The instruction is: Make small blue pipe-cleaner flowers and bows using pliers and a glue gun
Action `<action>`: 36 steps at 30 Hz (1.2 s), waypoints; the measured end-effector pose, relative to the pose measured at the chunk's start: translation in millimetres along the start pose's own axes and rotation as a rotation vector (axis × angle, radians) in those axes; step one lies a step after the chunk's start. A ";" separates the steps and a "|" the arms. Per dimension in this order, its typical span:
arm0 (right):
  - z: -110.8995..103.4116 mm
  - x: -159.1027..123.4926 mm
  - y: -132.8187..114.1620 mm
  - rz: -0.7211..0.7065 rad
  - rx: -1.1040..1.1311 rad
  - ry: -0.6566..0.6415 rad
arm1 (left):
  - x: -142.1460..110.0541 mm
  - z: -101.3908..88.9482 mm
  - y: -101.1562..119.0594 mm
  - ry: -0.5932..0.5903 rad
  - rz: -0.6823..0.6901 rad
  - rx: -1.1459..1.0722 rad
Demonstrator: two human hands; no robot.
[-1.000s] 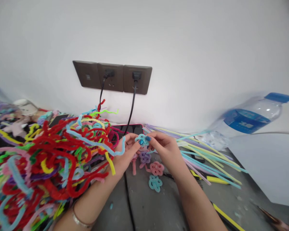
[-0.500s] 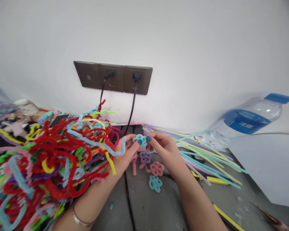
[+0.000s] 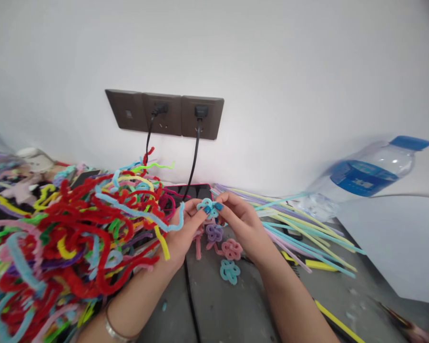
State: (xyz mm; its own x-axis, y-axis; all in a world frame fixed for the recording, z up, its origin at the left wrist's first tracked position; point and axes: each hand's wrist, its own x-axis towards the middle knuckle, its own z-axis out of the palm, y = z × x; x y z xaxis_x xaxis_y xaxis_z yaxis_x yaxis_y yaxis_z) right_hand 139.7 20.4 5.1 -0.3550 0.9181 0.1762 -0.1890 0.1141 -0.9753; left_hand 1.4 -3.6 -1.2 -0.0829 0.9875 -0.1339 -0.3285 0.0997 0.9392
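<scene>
Between both hands is a light blue pipe-cleaner flower [image 3: 208,205], raised a little over the table. My left hand [image 3: 188,226] pinches its left side, thumb on top. On the other side, my right hand [image 3: 241,221] grips it with thumb and fingertips closed; part of the flower is hidden behind the thumbs. Just below lie a purple flower [image 3: 214,232], a pink flower [image 3: 232,249] and a second light blue flower [image 3: 230,272] on the table. A pink piece [image 3: 198,245] hangs or lies beside my left hand.
A large tangled heap of coloured pipe cleaners [image 3: 75,228] covers the left. Straight pastel pipe cleaners [image 3: 307,228] lie at right, near a plastic bottle [image 3: 368,174] and a white sheet [image 3: 396,243]. A black cable [image 3: 190,300] crosses the grey table [image 3: 236,314] from the wall sockets [image 3: 164,114].
The whole view has shifted slightly. My hands hold the light blue flower as before, with the two thumbs almost in the same place.
</scene>
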 end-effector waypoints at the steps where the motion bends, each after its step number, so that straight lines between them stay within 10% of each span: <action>1: -0.4 0.0 0.5 0.032 0.038 -0.009 | 0.1 -0.6 -0.2 -0.014 -0.010 -0.001; 9: -4.3 -0.9 -1.1 0.268 0.187 -0.063 | 1.6 -8.4 -5.9 -0.247 -0.078 0.092; 17: -5.6 2.1 2.7 0.163 0.047 0.017 | 3.0 -5.5 -4.1 -0.077 0.003 0.025; 36: -8.9 -1.1 -7.6 0.318 0.207 -0.073 | -1.0 -5.2 -0.9 -0.273 -0.108 -0.025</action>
State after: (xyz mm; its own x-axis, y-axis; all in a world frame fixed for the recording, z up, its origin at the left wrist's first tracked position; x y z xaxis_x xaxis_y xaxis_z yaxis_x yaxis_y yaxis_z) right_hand 149.6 21.9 11.1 -0.4881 0.8652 -0.1147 -0.2375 -0.2581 -0.9365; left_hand -3.1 -5.3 -3.5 0.2086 0.9679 -0.1399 -0.3448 0.2066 0.9156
